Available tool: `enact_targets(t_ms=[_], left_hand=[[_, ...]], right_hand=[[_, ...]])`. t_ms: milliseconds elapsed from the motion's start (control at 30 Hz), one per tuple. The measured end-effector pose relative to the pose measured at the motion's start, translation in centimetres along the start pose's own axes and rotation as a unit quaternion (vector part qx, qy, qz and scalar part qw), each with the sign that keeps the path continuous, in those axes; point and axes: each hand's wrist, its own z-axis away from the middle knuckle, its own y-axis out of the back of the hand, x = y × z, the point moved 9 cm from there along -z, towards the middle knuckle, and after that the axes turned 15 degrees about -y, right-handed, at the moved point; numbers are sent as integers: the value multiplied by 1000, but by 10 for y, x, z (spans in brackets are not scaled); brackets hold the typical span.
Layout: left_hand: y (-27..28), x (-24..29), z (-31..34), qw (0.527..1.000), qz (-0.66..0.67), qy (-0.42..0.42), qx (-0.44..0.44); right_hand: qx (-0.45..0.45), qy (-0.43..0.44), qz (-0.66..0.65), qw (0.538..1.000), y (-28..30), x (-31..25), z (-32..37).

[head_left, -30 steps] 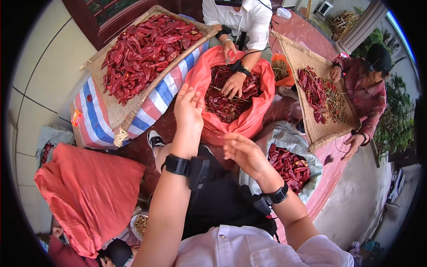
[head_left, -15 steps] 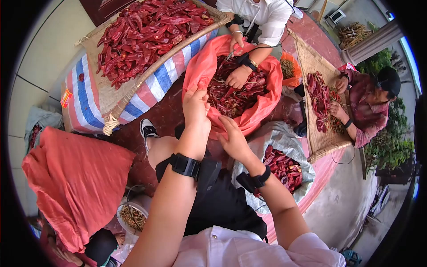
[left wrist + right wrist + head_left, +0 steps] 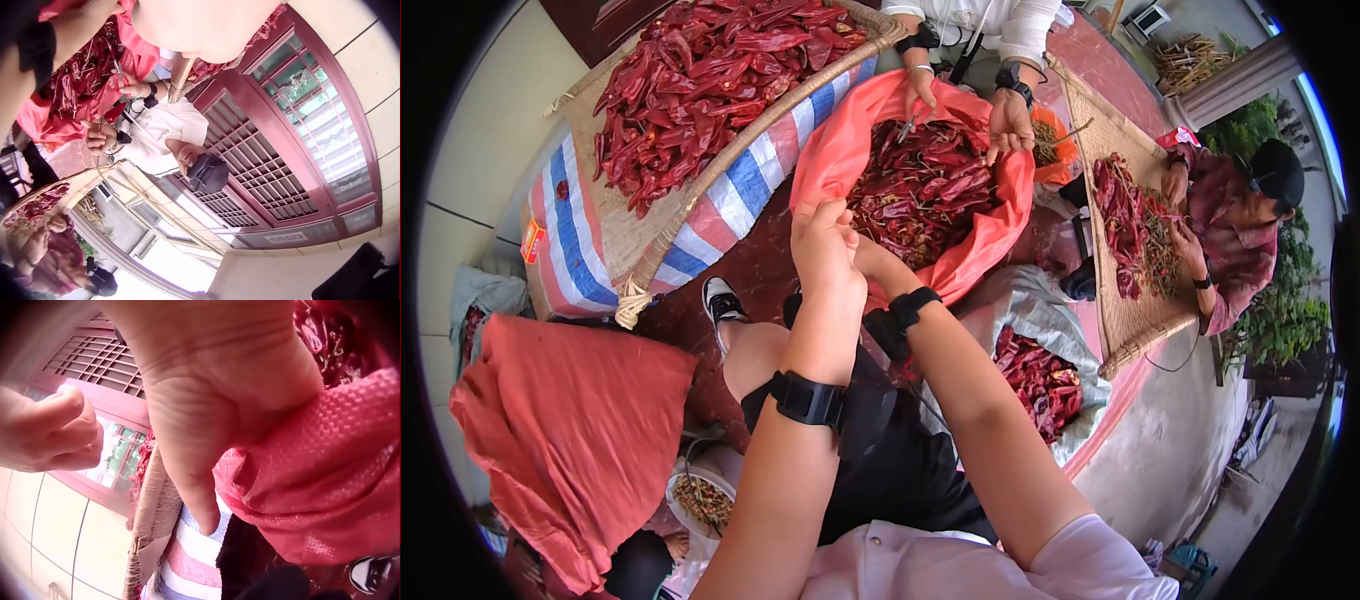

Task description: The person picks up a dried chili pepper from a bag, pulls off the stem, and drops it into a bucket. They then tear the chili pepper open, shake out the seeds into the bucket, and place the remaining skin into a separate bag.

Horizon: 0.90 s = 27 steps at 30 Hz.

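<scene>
Head view: one open red sack (image 3: pixel 830 145) stands before the person, mouth upward, its many dried peppers (image 3: pixel 945 190) lying in mixed directions. The left hand (image 3: pixel 828 245) curls its fingers at the near rim, nothing visible in its grasp; the right hand (image 3: pixel 880 264) is largely hidden behind it. Two woven trays (image 3: pixel 625 242) flank the sack; one orange label (image 3: pixel 532 241) on the striped bag (image 3: pixel 748 187) is too small to read.

Left wrist view: two people (image 3: pixel 172 128) in dark caps, one holding scissors (image 3: pixel 117 66) near the sack; the door plaque (image 3: pixel 284 237) is illegible.

Right wrist view: the right hand lies against the sack, thumb downward, other fingers hidden, so its grip cannot be told.
</scene>
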Motion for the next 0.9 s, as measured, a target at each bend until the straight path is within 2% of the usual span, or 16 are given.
enact_targets(t_ms=[200, 433, 467, 533, 567, 600, 633, 667, 733, 800, 833, 867, 900], left_hand=[[-1, 0, -5, 1000, -20, -7, -1], [-10, -7, 0, 999, -30, 13, -18], [-9, -9, 0, 999, -22, 17, -16], [-8, -10, 0, 999, -27, 22, -34], [-6, -11, 1, 999, -24, 23, -30], [-7, -12, 2, 998, -32, 26, -36], [-8, -12, 2, 998, -41, 27, -44], [-11, -12, 1, 997, -49, 27, -53], [-7, -23, 0, 993, -92, 55, -44], [1, -36, 0, 987, -114, 111, -5], [-7, -37, 2, 985, -104, 128, -47], [-12, -36, 5, 982, -94, 143, -84], [-22, -40, -2, 988, -2, 83, -127]], right_hand=[[-72, 14, -34, 997, -24, -13, 54], [-160, 34, -63, 985, -23, -56, 70], [-159, 30, -55, 985, -18, -49, 70], [63, 31, -94, 993, 32, -30, 64], [138, -10, 83, 987, 51, -21, 65], [209, -46, 254, 943, 77, -17, 73], [243, -18, 387, 889, 87, -16, 81], [275, 11, 511, 815, 94, -12, 88], [162, -78, 596, 782, 105, 25, 93], [109, -110, 636, 756, 111, 47, 108], [113, -124, 645, 746, 113, 47, 117], [137, -141, 623, 757, 117, 44, 129], [126, -158, 638, 743, 117, 51, 134]])
